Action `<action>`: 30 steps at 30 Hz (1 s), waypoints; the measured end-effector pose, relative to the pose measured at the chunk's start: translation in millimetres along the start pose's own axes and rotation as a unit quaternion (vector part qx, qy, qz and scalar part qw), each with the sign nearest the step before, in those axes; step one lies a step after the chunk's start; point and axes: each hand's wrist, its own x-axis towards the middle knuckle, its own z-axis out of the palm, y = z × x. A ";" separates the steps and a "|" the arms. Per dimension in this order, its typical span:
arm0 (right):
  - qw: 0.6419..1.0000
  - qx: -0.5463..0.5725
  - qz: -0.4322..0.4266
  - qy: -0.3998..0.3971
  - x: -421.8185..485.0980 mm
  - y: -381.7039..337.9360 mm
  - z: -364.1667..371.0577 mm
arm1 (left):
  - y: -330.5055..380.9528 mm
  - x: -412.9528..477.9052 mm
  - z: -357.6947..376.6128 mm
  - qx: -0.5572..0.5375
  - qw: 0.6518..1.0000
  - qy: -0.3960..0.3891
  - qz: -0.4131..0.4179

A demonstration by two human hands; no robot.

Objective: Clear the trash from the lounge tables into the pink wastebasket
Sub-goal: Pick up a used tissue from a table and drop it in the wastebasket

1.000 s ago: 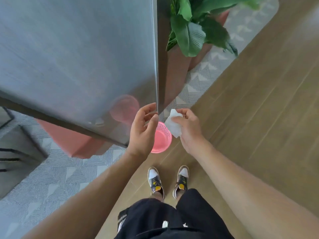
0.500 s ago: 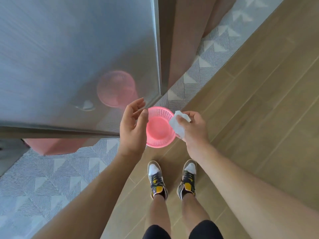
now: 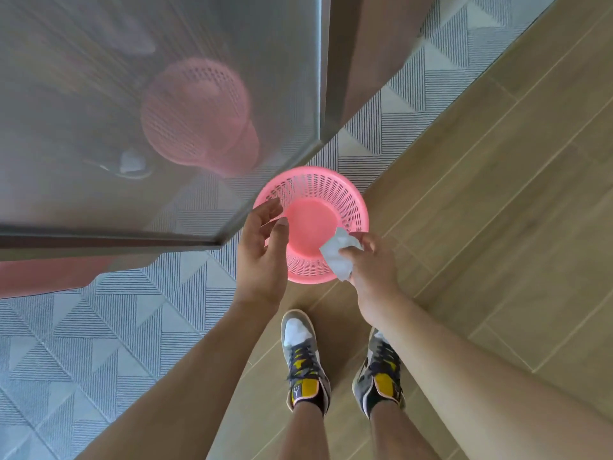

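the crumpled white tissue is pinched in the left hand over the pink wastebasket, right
Not the left. The head view shows the right hand pinching the crumpled white tissue over the pink wastebasket; the left hand beside it holds nothing.

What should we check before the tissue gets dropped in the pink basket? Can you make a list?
1. Tissue held firmly: ok, the right hand pinches it.
2. Pink wastebasket upright with its mouth facing up: ok.
3. Room inside: ok, its bare pink bottom shows.
4. Tissue over the opening: cannot tell; it appears at the near rim, not the middle.
5. Left hand empty: ok, open and holding nothing, beside the basket's left rim.
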 end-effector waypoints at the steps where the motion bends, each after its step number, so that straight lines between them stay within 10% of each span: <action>1: 1.000 0.001 0.003 -0.001 9.0 9.2 2.7 | -10.7 4.0 2.0 0.003 1.000 0.000 -0.002; 13: 0.995 0.080 0.058 -0.036 45.2 3.8 32.0 | -40.1 15.0 -7.4 0.012 1.000 -0.011 -0.011; 30: 0.985 0.042 -0.165 -0.026 -64.9 -127.0 -35.9 | 123.9 -7.0 10.1 -0.003 0.996 -0.035 0.079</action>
